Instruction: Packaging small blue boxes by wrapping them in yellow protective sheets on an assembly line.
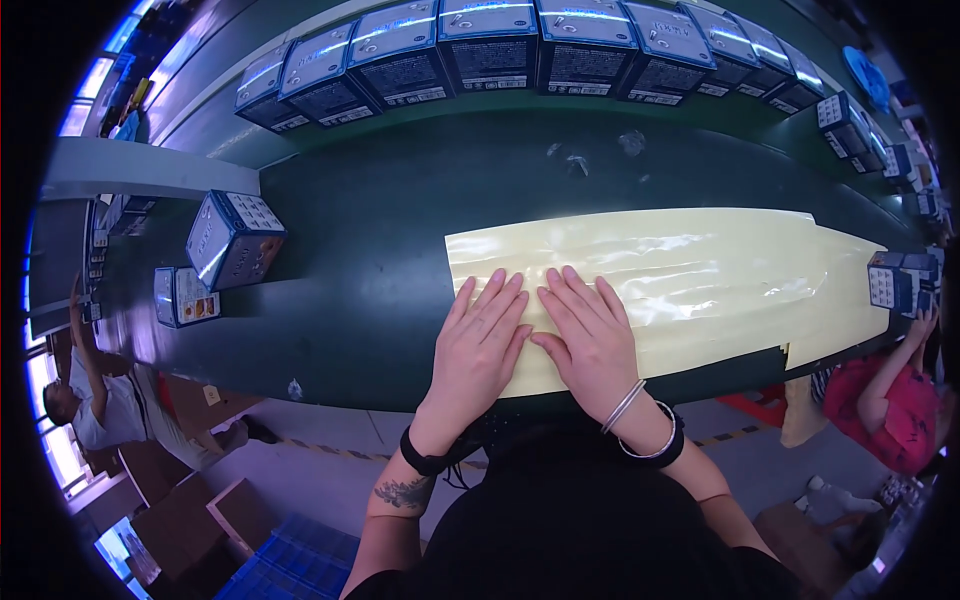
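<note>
Both my hands lie flat on a pale yellow glossy sheet [700, 270] spread over the dark green table. My left hand [483, 340] rests at the sheet's left end, fingers stretched out and pointing away from me. Close beside it, my right hand [590, 345] is also flat with extended fingers, the two thumbs almost touching. Neither hand holds anything. Wrinkles and bright reflections run along the sheet, which stretches right toward the table's far end. A second piece of the same yellow colour [840, 300] shows at its right end.
A row of blue and silver boxes [487, 50] lines the back of the dark green table [350, 200]. Two more boxes, a larger [235, 240] and a smaller [187, 297], stand at left. Boxes [903, 283] lie by a person in red [890, 410]; another person [105, 400] works far left.
</note>
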The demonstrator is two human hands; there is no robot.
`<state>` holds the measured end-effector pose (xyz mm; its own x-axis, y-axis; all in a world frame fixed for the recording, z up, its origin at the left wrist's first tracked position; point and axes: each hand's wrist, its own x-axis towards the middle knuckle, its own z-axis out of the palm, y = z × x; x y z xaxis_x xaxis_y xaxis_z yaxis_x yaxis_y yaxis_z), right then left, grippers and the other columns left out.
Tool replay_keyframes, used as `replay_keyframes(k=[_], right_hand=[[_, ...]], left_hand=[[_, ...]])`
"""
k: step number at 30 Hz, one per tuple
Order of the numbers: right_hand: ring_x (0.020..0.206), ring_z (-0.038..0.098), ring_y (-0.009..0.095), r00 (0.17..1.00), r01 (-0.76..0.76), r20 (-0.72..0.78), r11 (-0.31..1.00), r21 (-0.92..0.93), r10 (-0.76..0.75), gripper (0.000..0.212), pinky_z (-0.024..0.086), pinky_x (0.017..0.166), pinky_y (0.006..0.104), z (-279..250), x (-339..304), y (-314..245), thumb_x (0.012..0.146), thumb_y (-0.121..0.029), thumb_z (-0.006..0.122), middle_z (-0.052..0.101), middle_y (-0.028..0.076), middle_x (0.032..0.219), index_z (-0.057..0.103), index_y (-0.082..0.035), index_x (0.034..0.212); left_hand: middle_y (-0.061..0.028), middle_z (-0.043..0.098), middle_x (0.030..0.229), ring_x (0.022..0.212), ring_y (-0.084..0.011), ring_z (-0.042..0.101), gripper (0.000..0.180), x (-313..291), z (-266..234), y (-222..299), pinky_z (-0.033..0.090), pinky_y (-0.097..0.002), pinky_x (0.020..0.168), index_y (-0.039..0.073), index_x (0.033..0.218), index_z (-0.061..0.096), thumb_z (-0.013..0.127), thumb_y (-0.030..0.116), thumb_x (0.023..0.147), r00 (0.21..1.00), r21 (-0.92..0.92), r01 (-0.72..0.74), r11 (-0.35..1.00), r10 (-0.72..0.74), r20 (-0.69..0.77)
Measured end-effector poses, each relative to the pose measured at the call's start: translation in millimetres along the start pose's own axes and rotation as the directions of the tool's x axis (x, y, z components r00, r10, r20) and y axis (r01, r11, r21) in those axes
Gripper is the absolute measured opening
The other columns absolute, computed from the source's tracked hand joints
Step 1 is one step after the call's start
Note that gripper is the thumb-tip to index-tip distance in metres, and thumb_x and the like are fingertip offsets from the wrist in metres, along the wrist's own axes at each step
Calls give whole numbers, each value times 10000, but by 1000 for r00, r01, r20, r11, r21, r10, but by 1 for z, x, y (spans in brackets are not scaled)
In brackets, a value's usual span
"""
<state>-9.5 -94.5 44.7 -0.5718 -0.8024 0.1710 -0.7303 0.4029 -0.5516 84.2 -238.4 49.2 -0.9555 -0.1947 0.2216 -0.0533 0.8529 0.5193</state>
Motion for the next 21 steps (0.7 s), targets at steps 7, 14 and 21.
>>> replay_keyframes(k=[7,14,21], right_hand=[[1217,557,274,991,-3,-137,999,46,9,369,384,1039,438,4,1,0,802,-142,722,631,120,1245,646,-28,1144],[1210,560,279,990,10,-140,997,77,1,374,389,1031,435,3,1,-1,794,-133,726,629,120,1250,647,-34,1146],[1237,539,274,991,5,-133,996,89,6,394,372,1051,435,4,0,-1,800,-152,724,611,115,1281,641,-40,1169]], left_hand=[[-85,686,1100,1141,-278,619,224,6,4,-2,404,-503,1056,32,1006,702,692,59,783,992,37,-89,995,92,-81],[-43,700,1013,1065,-263,661,184,1,8,0,404,-552,1043,46,925,711,697,57,742,967,70,-160,985,171,-187],[-40,689,1016,1048,-247,660,144,-2,6,1,341,-606,1067,40,912,680,679,60,769,974,134,-134,982,156,-165]])
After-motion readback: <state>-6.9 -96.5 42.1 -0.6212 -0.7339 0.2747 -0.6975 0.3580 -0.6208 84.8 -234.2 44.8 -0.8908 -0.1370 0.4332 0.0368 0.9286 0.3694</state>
